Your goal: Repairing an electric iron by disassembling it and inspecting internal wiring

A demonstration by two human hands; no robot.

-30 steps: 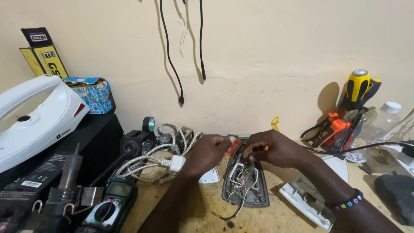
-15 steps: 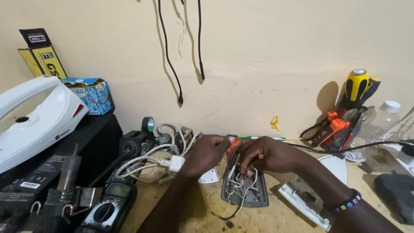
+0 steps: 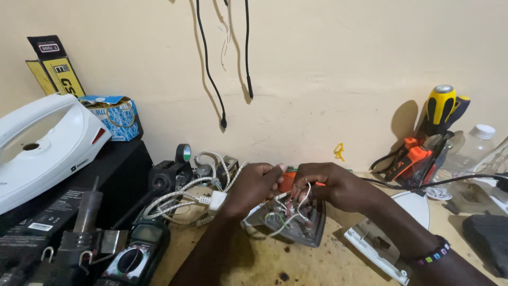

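My left hand [image 3: 256, 185] and right hand [image 3: 328, 185] meet over the grey iron soleplate [image 3: 296, 225] mid-surface, fingers pinching its loose wires [image 3: 301, 198]. An orange part [image 3: 287, 181] is half hidden between them. Cable coil [image 3: 185, 198] crowds the left; bare surface [image 3: 317, 265] in front.

left hand [image 3: 257, 185]: unmoved | right hand [image 3: 330, 186]: slid left, now pinching white wire [image 3: 304, 198] over soleplate [image 3: 296, 225]
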